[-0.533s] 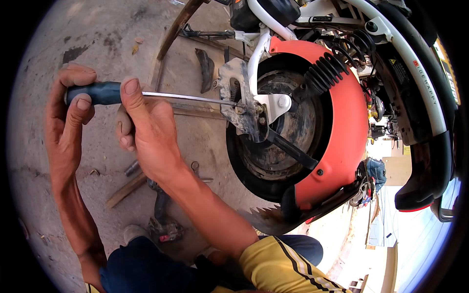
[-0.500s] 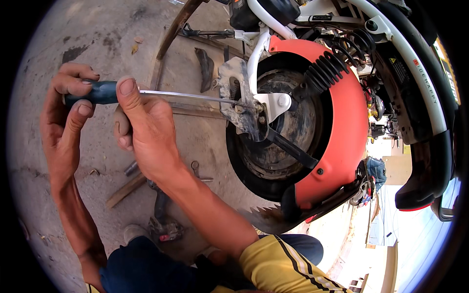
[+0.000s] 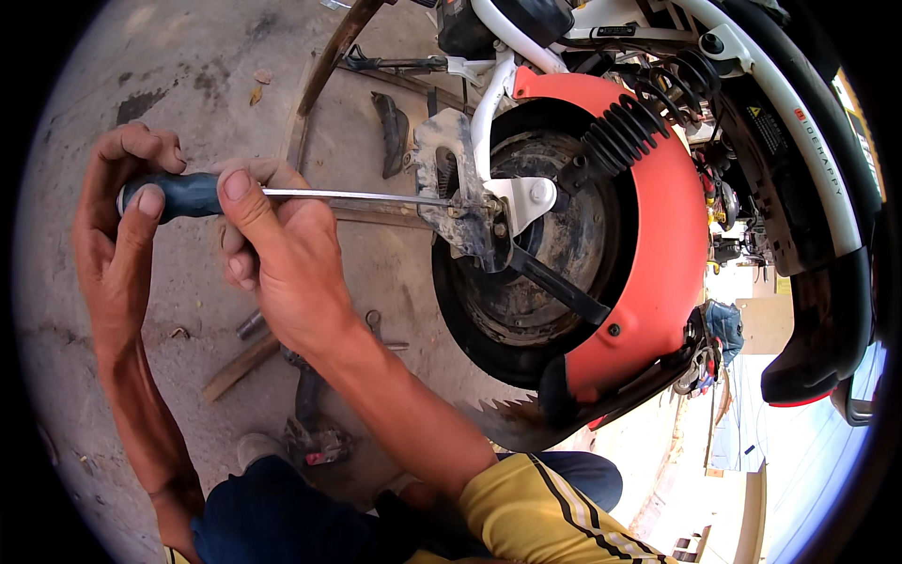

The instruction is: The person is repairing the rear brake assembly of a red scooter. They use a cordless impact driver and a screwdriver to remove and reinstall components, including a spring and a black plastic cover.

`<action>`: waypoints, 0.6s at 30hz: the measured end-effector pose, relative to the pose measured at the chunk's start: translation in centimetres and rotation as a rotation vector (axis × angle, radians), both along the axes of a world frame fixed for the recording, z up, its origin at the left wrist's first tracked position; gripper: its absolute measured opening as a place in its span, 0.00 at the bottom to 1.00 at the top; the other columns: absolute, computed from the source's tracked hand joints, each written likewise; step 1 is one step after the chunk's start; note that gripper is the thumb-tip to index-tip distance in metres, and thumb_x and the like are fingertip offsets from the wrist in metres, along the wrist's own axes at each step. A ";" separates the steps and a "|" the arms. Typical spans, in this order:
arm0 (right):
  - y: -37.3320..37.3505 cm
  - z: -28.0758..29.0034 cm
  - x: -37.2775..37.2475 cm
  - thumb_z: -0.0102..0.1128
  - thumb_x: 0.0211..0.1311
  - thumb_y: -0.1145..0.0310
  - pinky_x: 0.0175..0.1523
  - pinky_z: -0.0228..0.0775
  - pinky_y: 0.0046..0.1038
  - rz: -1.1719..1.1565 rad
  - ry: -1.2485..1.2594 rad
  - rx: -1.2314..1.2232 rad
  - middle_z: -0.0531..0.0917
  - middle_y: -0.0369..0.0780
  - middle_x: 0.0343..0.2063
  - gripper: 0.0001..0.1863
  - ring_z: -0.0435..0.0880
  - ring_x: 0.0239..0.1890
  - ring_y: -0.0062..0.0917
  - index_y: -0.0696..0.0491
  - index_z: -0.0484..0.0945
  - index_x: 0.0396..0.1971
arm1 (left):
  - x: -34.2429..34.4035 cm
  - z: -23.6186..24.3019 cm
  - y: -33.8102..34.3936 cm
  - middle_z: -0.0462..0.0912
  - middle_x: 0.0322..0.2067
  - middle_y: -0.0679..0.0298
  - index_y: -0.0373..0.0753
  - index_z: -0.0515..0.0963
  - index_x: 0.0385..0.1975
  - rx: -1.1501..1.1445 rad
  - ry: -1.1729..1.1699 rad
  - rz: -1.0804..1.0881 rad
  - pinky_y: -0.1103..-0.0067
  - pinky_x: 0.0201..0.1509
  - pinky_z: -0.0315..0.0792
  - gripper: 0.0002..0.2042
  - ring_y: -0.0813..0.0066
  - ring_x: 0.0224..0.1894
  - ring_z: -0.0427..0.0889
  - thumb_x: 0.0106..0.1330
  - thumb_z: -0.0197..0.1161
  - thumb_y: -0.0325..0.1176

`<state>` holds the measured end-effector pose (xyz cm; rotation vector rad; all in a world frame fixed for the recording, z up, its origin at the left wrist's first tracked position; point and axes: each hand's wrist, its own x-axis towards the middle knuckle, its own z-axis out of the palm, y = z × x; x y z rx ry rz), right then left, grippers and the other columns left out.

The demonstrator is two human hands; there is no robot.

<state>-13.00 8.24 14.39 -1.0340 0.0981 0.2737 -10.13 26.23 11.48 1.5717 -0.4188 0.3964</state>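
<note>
A screwdriver [image 3: 193,196] with a dark blue-green handle points right, its long metal shaft nearly level. My left hand [image 3: 113,211] curls around the butt end of the handle, thumb below and fingers above. My right hand [image 3: 296,258] is closed at the front of the handle, with the thumb along the start of the shaft. The tip meets the dirty metal bracket [image 3: 442,150] at the wheel hub; its exact seat is too small to make out. Beside it, a white frame lug [image 3: 531,199] carries a rounded cap.
The wheel's black tyre [image 3: 456,315] sits under a red fender [image 3: 672,216]. A black coil spring [image 3: 628,136] stands above the hub. On the concrete floor lie a wooden bar [image 3: 242,368], a wrench [image 3: 376,329] and a dark curved part [image 3: 390,136].
The screwdriver's handle has dipped slightly, so the shaft lies flatter. My left fingers and thumb have shifted a little left on the handle; the tip stays at the bracket.
</note>
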 end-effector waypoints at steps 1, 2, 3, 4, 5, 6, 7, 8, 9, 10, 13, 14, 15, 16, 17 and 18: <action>0.3 -0.5 -0.1 0.62 0.78 0.53 0.27 0.63 0.18 -0.027 -0.057 0.018 0.77 0.33 0.28 0.23 0.74 0.24 0.14 0.57 0.76 0.59 | 0.0 0.1 -0.5 0.80 0.47 0.61 0.43 0.79 0.55 -0.058 -0.021 0.000 0.77 0.57 0.73 0.15 0.74 0.53 0.79 0.79 0.62 0.45; -0.1 -1.4 -0.2 0.61 0.79 0.51 0.27 0.63 0.18 -0.068 -0.105 0.028 0.77 0.33 0.28 0.25 0.74 0.24 0.14 0.58 0.76 0.59 | -0.1 -0.3 -1.8 0.80 0.46 0.61 0.43 0.78 0.55 -0.130 0.044 -0.020 0.78 0.54 0.73 0.16 0.75 0.51 0.79 0.78 0.63 0.46; -0.6 -1.9 -0.1 0.61 0.79 0.51 0.27 0.63 0.18 -0.083 -0.097 0.070 0.77 0.33 0.28 0.25 0.74 0.24 0.14 0.58 0.76 0.59 | -0.4 -0.5 -3.3 0.80 0.46 0.61 0.43 0.78 0.56 -0.201 0.110 -0.040 0.79 0.52 0.73 0.17 0.77 0.49 0.78 0.77 0.64 0.47; -0.5 -1.8 0.2 0.61 0.79 0.51 0.27 0.63 0.18 -0.085 -0.094 0.127 0.77 0.33 0.28 0.26 0.74 0.24 0.14 0.58 0.76 0.59 | -0.5 0.0 -3.0 0.80 0.45 0.62 0.43 0.78 0.56 -0.184 0.234 -0.041 0.81 0.50 0.71 0.17 0.78 0.46 0.78 0.77 0.64 0.47; -0.4 -1.7 0.3 0.62 0.79 0.51 0.27 0.63 0.18 -0.089 -0.091 0.184 0.77 0.33 0.28 0.26 0.74 0.24 0.14 0.58 0.76 0.59 | -0.5 0.4 -2.7 0.80 0.45 0.63 0.43 0.77 0.55 -0.166 0.357 -0.043 0.82 0.47 0.70 0.17 0.80 0.43 0.77 0.77 0.64 0.48; -0.4 -1.4 0.4 0.62 0.78 0.53 0.27 0.63 0.18 -0.065 -0.038 0.180 0.77 0.33 0.29 0.25 0.74 0.24 0.14 0.57 0.76 0.60 | -0.3 1.3 -1.0 0.80 0.44 0.64 0.43 0.78 0.55 -0.076 0.539 -0.030 0.83 0.44 0.68 0.17 0.82 0.40 0.75 0.76 0.65 0.48; -0.5 -1.0 0.4 0.63 0.78 0.55 0.27 0.63 0.19 -0.042 0.015 0.174 0.77 0.33 0.29 0.23 0.74 0.24 0.14 0.57 0.76 0.61 | -0.3 1.4 -0.8 0.80 0.43 0.65 0.43 0.78 0.54 -0.054 0.543 -0.005 0.84 0.42 0.66 0.17 0.83 0.37 0.73 0.76 0.65 0.49; -0.5 -0.8 0.5 0.63 0.78 0.57 0.28 0.64 0.19 -0.019 0.068 0.169 0.77 0.33 0.30 0.23 0.74 0.24 0.14 0.56 0.75 0.62 | -0.3 1.4 -0.5 0.80 0.43 0.66 0.43 0.78 0.53 -0.034 0.546 0.023 0.85 0.39 0.64 0.18 0.85 0.35 0.70 0.75 0.66 0.49; -0.7 -1.2 0.6 0.64 0.78 0.59 0.28 0.64 0.19 0.027 0.075 0.146 0.77 0.33 0.31 0.22 0.74 0.25 0.14 0.55 0.75 0.62 | -0.3 1.4 -0.4 0.80 0.42 0.67 0.43 0.78 0.52 -0.016 0.550 0.043 0.86 0.37 0.61 0.18 0.87 0.32 0.68 0.75 0.66 0.50; -0.9 -1.8 0.8 0.64 0.78 0.60 0.28 0.64 0.20 0.074 0.081 0.123 0.77 0.34 0.31 0.22 0.74 0.25 0.14 0.55 0.75 0.63 | -0.4 0.9 -0.2 0.80 0.42 0.68 0.43 0.78 0.51 -0.006 0.412 0.032 0.86 0.37 0.62 0.18 0.86 0.32 0.69 0.75 0.66 0.50; -0.9 -1.9 0.6 0.64 0.78 0.62 0.28 0.65 0.20 0.048 0.001 0.149 0.76 0.33 0.32 0.21 0.74 0.25 0.15 0.53 0.74 0.64 | 0.6 -0.5 -0.9 0.80 0.43 0.67 0.43 0.80 0.50 0.102 -0.003 0.025 0.82 0.40 0.67 0.16 0.82 0.35 0.72 0.77 0.65 0.49; -1.0 -1.8 0.5 0.64 0.78 0.62 0.28 0.65 0.21 0.012 -0.043 0.172 0.76 0.33 0.32 0.21 0.74 0.25 0.15 0.53 0.74 0.64 | 0.6 -0.7 -1.2 0.79 0.43 0.67 0.42 0.80 0.50 0.088 -0.043 0.020 0.81 0.42 0.68 0.15 0.81 0.38 0.73 0.77 0.64 0.47; -1.1 -2.0 0.4 0.64 0.78 0.62 0.28 0.64 0.21 -0.003 -0.032 0.192 0.76 0.33 0.31 0.21 0.74 0.24 0.15 0.53 0.74 0.64 | 0.6 -0.8 -1.7 0.79 0.44 0.66 0.42 0.80 0.50 0.074 -0.083 0.019 0.80 0.45 0.70 0.14 0.79 0.40 0.74 0.78 0.64 0.46; -1.2 -2.3 0.3 0.64 0.78 0.61 0.27 0.64 0.21 -0.023 -0.020 0.224 0.76 0.33 0.31 0.21 0.73 0.24 0.15 0.53 0.74 0.63 | 0.1 1.1 -3.0 0.79 0.45 0.65 0.42 0.81 0.50 0.010 -0.024 0.005 0.79 0.49 0.72 0.13 0.77 0.44 0.75 0.78 0.63 0.44; -1.1 -2.4 0.2 0.64 0.77 0.61 0.27 0.64 0.21 -0.039 -0.011 0.248 0.76 0.33 0.31 0.21 0.73 0.23 0.15 0.53 0.74 0.63 | 0.1 1.5 -3.1 0.79 0.47 0.64 0.42 0.81 0.51 -0.002 0.087 -0.002 0.77 0.53 0.72 0.12 0.76 0.48 0.76 0.78 0.63 0.41; -0.8 -2.3 0.2 0.64 0.77 0.62 0.27 0.64 0.20 -0.049 0.005 0.268 0.76 0.33 0.31 0.21 0.73 0.23 0.14 0.53 0.75 0.63 | 0.1 2.0 -3.0 0.79 0.48 0.63 0.42 0.81 0.52 -0.012 0.196 -0.001 0.76 0.57 0.73 0.11 0.74 0.51 0.76 0.78 0.64 0.39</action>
